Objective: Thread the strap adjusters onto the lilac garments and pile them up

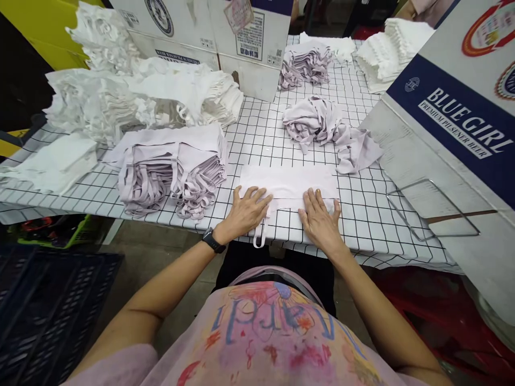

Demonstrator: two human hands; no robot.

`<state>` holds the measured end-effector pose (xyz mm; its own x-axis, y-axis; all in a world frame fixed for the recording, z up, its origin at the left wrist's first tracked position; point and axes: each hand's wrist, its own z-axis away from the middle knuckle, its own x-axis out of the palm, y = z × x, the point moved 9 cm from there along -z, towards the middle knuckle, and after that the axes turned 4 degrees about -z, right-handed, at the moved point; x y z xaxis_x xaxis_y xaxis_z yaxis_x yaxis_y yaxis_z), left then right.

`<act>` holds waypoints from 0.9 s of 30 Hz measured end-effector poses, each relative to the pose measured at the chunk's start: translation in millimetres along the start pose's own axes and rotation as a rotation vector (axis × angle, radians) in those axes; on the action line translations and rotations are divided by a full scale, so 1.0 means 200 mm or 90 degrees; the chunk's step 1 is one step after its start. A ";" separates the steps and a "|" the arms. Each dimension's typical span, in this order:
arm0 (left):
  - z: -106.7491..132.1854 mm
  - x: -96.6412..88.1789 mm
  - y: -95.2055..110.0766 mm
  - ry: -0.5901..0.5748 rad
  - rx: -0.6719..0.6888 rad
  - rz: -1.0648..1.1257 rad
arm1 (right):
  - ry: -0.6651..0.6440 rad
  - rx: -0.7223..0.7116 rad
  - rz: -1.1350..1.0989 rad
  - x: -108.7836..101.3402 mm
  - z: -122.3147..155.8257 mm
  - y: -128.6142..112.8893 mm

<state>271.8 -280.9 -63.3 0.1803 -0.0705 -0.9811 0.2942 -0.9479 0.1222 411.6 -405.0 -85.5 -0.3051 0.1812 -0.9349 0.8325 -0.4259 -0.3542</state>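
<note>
A pale lilac strapped garment lies flat on the checked cloth in front of me, one thin strap loop hanging toward the table's near edge. My left hand rests on its left part with fingers spread. On its right part lies my right hand, palm down, fingers stretched out and thumb apart. Neither hand grips anything. Left of my left hand sits a thick stack of lilac garments, its straps bunched toward me. Beyond the right hand is a crumpled heap of lilac fabric.
White garment stacks fill the table's back left, with a smaller white pile nearer. A white carton stands behind them. A Blue Girl beer carton leans at the right, beside a bent wire frame. More lilac pieces lie farther back.
</note>
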 end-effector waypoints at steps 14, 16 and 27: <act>-0.30 -0.05 -0.52 -0.015 -0.193 0.010 | 0.146 0.192 -0.056 -0.28 -0.60 0.56; -0.35 -0.02 -0.53 -0.090 -0.206 0.014 | 0.122 0.197 -0.040 -0.26 -0.66 0.56; -0.45 -0.04 -0.57 -0.126 -0.202 0.099 | 0.169 0.097 -0.242 -0.44 -0.53 0.45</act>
<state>321.7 -144.3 -55.4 0.0705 -0.2940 -0.9532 0.5584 -0.7802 0.2819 562.9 -364.7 -33.7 -0.4295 0.5604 -0.7081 0.6013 -0.4075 -0.6873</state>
